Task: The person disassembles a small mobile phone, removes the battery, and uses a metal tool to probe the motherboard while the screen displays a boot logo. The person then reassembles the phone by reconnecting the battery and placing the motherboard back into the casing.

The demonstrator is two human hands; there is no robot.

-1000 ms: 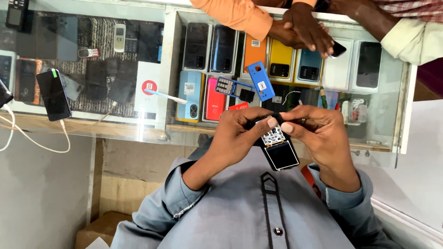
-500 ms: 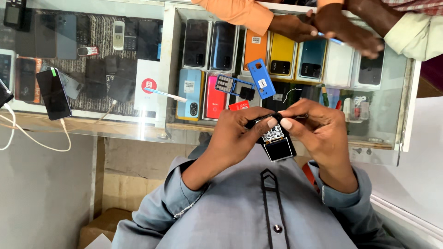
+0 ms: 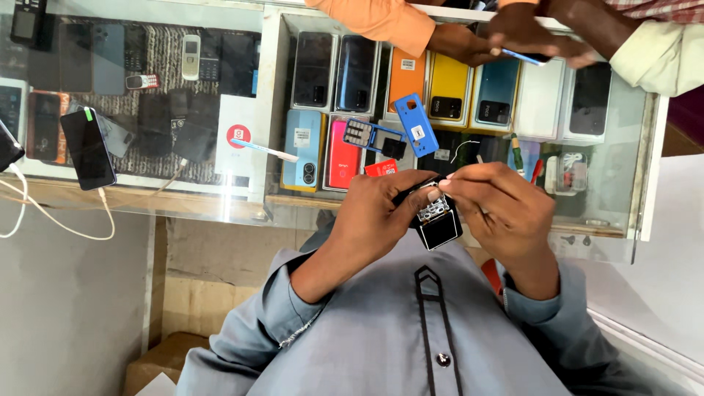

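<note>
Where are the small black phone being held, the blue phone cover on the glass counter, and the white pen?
small black phone (image 3: 438, 227): head view, on its dark screen.
blue phone cover (image 3: 416, 133): head view, on its flat back.
white pen (image 3: 264, 149): head view, on its barrel.

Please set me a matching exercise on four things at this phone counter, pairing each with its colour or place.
Things:
1. small phone
2. loose cover
3. pen
4. co-worker's sleeve

Colour or place:
A. orange, at the top edge
B. white, lying on the glass
C. held between the left hand and right hand
D. blue, on the glass just above the hands

Pairs: 1-C, 2-D, 3-B, 4-A.
</note>
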